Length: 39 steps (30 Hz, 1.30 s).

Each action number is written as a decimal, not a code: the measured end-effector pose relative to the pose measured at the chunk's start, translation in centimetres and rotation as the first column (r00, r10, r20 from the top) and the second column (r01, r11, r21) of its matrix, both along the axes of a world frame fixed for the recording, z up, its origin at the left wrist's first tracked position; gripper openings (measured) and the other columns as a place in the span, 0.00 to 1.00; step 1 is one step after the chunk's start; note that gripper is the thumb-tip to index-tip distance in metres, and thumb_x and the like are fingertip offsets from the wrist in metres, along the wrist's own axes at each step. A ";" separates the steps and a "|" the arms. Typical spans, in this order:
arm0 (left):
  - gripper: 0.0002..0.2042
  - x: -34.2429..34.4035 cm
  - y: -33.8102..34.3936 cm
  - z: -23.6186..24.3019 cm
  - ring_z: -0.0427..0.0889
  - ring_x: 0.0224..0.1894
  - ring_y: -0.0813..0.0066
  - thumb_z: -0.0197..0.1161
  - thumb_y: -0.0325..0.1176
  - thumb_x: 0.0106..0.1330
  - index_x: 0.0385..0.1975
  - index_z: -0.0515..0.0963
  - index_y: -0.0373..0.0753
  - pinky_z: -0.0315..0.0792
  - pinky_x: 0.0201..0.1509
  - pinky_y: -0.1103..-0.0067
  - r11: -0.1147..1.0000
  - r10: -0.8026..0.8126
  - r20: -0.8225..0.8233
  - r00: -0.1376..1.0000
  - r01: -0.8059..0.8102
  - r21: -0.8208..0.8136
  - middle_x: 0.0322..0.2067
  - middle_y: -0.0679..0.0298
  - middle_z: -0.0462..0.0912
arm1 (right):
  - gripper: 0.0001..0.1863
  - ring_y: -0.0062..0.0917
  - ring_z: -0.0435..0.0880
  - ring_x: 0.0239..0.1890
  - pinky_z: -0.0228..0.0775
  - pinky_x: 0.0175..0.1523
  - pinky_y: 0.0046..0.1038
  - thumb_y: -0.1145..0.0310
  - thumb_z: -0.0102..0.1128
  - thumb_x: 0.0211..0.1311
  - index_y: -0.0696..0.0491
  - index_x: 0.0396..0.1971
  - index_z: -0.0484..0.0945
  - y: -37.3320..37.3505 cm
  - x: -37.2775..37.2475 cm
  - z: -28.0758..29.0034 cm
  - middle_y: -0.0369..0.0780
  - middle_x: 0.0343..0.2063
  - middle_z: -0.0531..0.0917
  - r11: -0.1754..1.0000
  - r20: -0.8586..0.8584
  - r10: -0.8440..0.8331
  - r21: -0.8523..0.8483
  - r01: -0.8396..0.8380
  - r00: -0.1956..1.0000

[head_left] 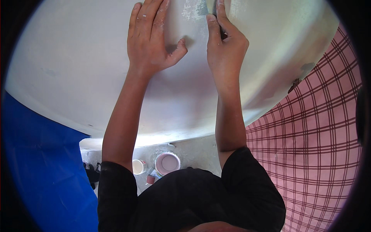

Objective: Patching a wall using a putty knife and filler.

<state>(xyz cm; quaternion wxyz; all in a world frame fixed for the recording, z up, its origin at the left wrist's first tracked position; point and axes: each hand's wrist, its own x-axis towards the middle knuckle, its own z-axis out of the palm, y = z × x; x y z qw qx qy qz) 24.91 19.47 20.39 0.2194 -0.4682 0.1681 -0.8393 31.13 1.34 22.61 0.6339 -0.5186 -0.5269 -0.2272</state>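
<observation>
In front of me stands a large pale, smooth wall [185,92] with a whitish, patchy smear [193,8] near the top edge. My left hand [150,44] lies flat against this wall, fingers stretched out and thumb apart; white specks dot its skin. To its right, my right hand [228,46] is closed round a putty knife [211,6]. The pale blade shows above my thumb, right beside the smear, and a dark bit of the handle appears between thumb and fingers. The rest of the tool is cut off or covered by my hand.
A pink checked cloth [309,139] hangs along the right, a blue sheet [42,166] on the left. On the floor below stand a pinkish bucket [178,162] with pale contents, a smaller white tub [143,166] and a small reddish container [150,179].
</observation>
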 end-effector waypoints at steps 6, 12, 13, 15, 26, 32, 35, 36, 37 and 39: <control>0.42 -0.9 0.1 -0.2 0.64 0.74 0.46 0.65 0.50 0.60 0.70 0.64 0.28 0.55 0.77 0.50 0.973 0.224 0.044 0.974 -0.221 -0.059 0.69 0.43 0.68 | 0.22 0.17 0.64 0.22 0.61 0.27 0.22 0.75 0.60 0.74 0.62 0.64 0.75 -0.3 -0.6 0.7 0.37 0.19 0.71 0.999 -0.035 0.019 -0.036 -0.020 0.999; 0.41 0.2 0.6 0.1 0.65 0.74 0.45 0.65 0.49 0.59 0.69 0.65 0.27 0.56 0.76 0.49 0.976 -0.198 -0.036 0.980 0.200 0.082 0.68 0.42 0.68 | 0.22 0.17 0.64 0.22 0.61 0.27 0.22 0.75 0.59 0.74 0.61 0.65 0.74 0.2 -0.4 -0.4 0.37 0.20 0.71 0.999 -0.014 0.007 -0.042 -0.007 1.000; 0.41 -0.6 -1.1 -0.5 0.65 0.74 0.45 0.65 0.49 0.59 0.69 0.65 0.27 0.56 0.76 0.49 0.973 -0.214 -0.037 0.976 0.216 0.082 0.68 0.42 0.68 | 0.22 0.17 0.64 0.22 0.61 0.27 0.22 0.75 0.60 0.74 0.62 0.65 0.74 -0.1 -0.1 0.0 0.37 0.20 0.71 0.997 -0.017 -0.044 -0.068 0.043 0.999; 0.42 -5.0 -6.6 -1.3 0.65 0.74 0.45 0.65 0.49 0.59 0.70 0.63 0.28 0.56 0.76 0.49 0.778 0.211 -0.555 0.805 -0.482 -0.403 0.68 0.42 0.68 | 0.22 0.17 0.65 0.22 0.61 0.27 0.22 0.75 0.60 0.73 0.62 0.65 0.74 -0.5 0.2 0.5 0.37 0.20 0.71 0.992 -0.016 -0.096 -0.085 0.094 0.995; 0.42 -4.6 -5.2 -1.3 0.64 0.74 0.46 0.64 0.50 0.60 0.70 0.63 0.29 0.56 0.76 0.49 0.886 0.296 -0.276 0.915 -0.371 -0.279 0.69 0.43 0.67 | 0.22 0.18 0.65 0.23 0.62 0.28 0.23 0.76 0.59 0.74 0.63 0.65 0.74 -0.5 -0.7 0.6 0.37 0.20 0.71 0.998 -0.016 -0.015 -0.056 0.014 1.000; 0.42 -6.2 -5.0 -1.8 0.64 0.74 0.46 0.63 0.51 0.61 0.71 0.62 0.30 0.55 0.77 0.49 0.822 0.379 -0.359 0.853 -0.488 -0.293 0.69 0.43 0.67 | 0.22 0.19 0.67 0.23 0.63 0.29 0.23 0.76 0.58 0.74 0.63 0.65 0.74 0.3 -1.3 0.6 0.39 0.21 0.74 0.999 -0.008 0.017 -0.051 -0.018 1.000; 0.42 -7.2 -6.4 -1.5 0.64 0.74 0.46 0.63 0.52 0.60 0.71 0.62 0.30 0.54 0.77 0.49 0.717 0.290 -0.576 0.764 -0.572 -0.398 0.70 0.43 0.66 | 0.22 0.19 0.69 0.24 0.64 0.29 0.23 0.77 0.58 0.73 0.63 0.64 0.75 0.1 -1.4 0.6 0.40 0.21 0.76 0.998 -0.016 0.005 -0.067 -0.006 1.000; 0.42 -7.0 -6.6 -1.5 0.63 0.75 0.46 0.63 0.52 0.60 0.71 0.62 0.30 0.54 0.77 0.49 0.691 0.256 -0.606 0.753 -0.581 -0.430 0.70 0.43 0.66 | 0.22 0.19 0.69 0.24 0.64 0.29 0.23 0.77 0.58 0.73 0.63 0.64 0.75 0.1 -1.0 0.5 0.40 0.21 0.76 0.998 -0.015 0.002 -0.070 -0.003 1.000; 0.42 -6.7 -6.7 -1.5 0.63 0.75 0.46 0.63 0.52 0.60 0.71 0.62 0.30 0.54 0.77 0.49 0.693 0.251 -0.605 0.755 -0.577 -0.433 0.70 0.43 0.66 | 0.22 0.19 0.69 0.24 0.64 0.29 0.24 0.77 0.58 0.73 0.63 0.64 0.75 0.1 -0.5 0.3 0.40 0.21 0.76 0.997 -0.007 0.001 -0.073 -0.001 1.000; 0.43 -6.0 -6.5 -1.6 0.63 0.75 0.46 0.64 0.52 0.59 0.71 0.61 0.30 0.55 0.77 0.48 0.743 0.251 -0.563 0.787 -0.529 -0.409 0.70 0.43 0.65 | 0.22 0.19 0.69 0.24 0.65 0.29 0.24 0.77 0.58 0.73 0.63 0.64 0.75 0.1 0.0 0.2 0.40 0.21 0.76 0.997 0.002 -0.007 -0.075 0.007 1.000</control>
